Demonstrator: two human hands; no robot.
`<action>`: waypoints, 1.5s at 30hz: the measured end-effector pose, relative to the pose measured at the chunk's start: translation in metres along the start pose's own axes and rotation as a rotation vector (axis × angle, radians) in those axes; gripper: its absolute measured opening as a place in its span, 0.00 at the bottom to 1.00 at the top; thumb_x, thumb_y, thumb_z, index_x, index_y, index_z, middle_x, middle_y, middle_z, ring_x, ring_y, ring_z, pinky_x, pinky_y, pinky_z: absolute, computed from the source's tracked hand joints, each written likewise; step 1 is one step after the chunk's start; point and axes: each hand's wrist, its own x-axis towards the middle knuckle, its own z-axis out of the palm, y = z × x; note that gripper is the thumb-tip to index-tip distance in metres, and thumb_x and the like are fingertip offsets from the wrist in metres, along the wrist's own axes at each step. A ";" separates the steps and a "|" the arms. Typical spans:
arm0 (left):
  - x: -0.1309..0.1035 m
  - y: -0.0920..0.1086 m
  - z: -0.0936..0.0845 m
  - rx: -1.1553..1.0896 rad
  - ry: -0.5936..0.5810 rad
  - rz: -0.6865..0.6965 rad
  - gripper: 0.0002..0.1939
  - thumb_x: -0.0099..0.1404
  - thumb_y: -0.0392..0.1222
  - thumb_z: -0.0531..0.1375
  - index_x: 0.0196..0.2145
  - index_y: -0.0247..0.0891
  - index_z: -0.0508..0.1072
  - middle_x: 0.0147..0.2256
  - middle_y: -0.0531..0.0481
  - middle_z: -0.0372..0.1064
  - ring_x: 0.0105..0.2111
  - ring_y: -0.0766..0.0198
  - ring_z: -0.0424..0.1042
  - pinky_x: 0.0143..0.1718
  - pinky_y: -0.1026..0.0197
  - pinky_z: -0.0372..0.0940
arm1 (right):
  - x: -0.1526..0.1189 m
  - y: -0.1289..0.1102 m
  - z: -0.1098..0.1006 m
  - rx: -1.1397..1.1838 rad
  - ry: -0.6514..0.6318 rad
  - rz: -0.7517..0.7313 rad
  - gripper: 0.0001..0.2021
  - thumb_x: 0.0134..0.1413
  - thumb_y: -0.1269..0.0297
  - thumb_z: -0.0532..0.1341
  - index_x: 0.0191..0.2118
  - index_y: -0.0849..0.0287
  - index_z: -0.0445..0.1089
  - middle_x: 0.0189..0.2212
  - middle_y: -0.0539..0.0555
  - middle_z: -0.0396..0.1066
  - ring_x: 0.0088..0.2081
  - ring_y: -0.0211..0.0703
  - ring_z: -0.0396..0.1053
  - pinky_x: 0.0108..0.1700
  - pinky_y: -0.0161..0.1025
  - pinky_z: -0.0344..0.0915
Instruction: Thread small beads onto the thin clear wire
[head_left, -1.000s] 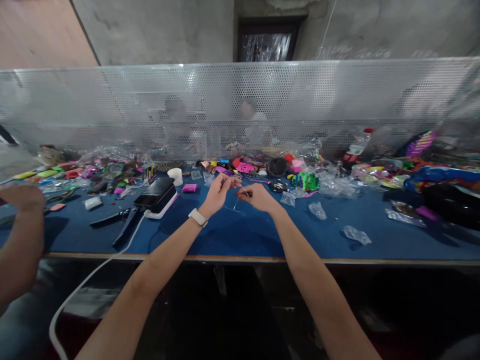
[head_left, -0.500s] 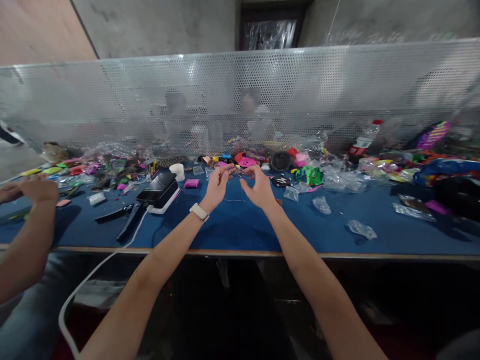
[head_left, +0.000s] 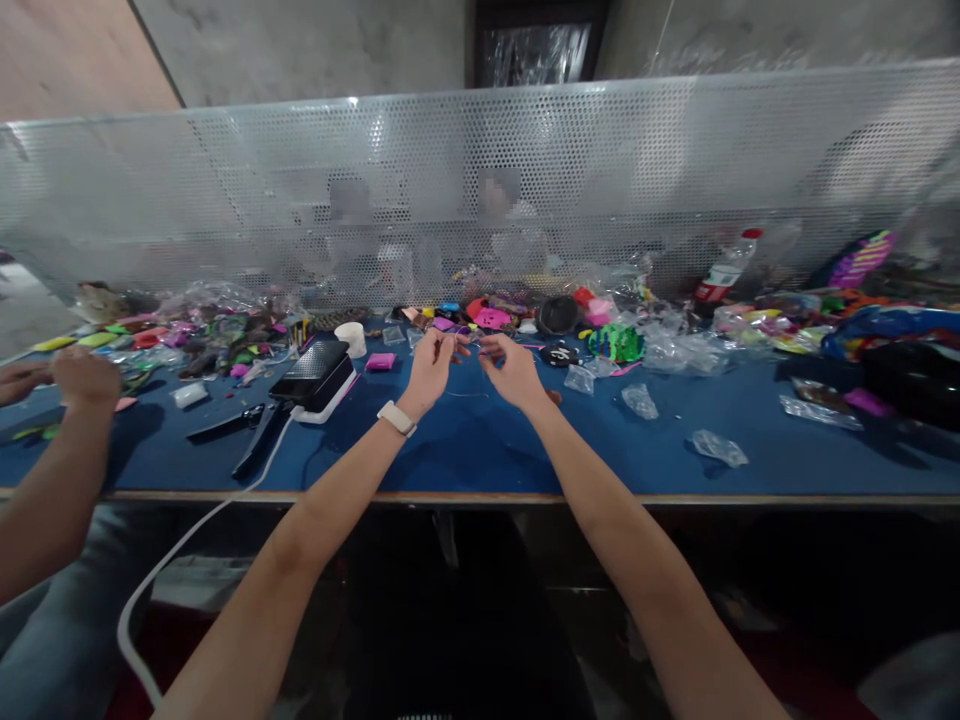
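Over the middle of the blue table (head_left: pixel 465 465), my left hand (head_left: pixel 431 368) has its fingers pinched on something too small to make out, perhaps a thin strand. Close on its right, my right hand (head_left: pixel 511 368) has thumb and fingers drawn together, and what lies between them is too small to tell. A thin pale thread (head_left: pixel 466 395) shows below and between the hands. Behind them lie a pink piece (head_left: pixel 491 318) and other small colourful pieces. A pink packet (head_left: pixel 380 361) is left of my left hand.
On the left are a black device (head_left: pixel 313 370) with a white cable (head_left: pixel 217 512), a white cup (head_left: pixel 351 338) and another person's hands (head_left: pixel 86 378). Plastic wrappers (head_left: pixel 718 447) and a red-capped bottle (head_left: pixel 726 270) are on the right. A perforated metal screen (head_left: pixel 450 150) stands behind.
The fingers of my right hand have closed from a wider spread, and both hands are slightly nearer each other. The whole view has shifted a little.
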 end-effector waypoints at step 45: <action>-0.001 0.003 -0.005 0.203 0.021 0.139 0.16 0.78 0.55 0.56 0.40 0.40 0.72 0.36 0.47 0.74 0.35 0.61 0.73 0.41 0.55 0.69 | -0.011 -0.018 0.010 0.378 -0.220 -0.056 0.16 0.52 0.47 0.76 0.30 0.55 0.84 0.27 0.54 0.80 0.30 0.45 0.76 0.34 0.41 0.71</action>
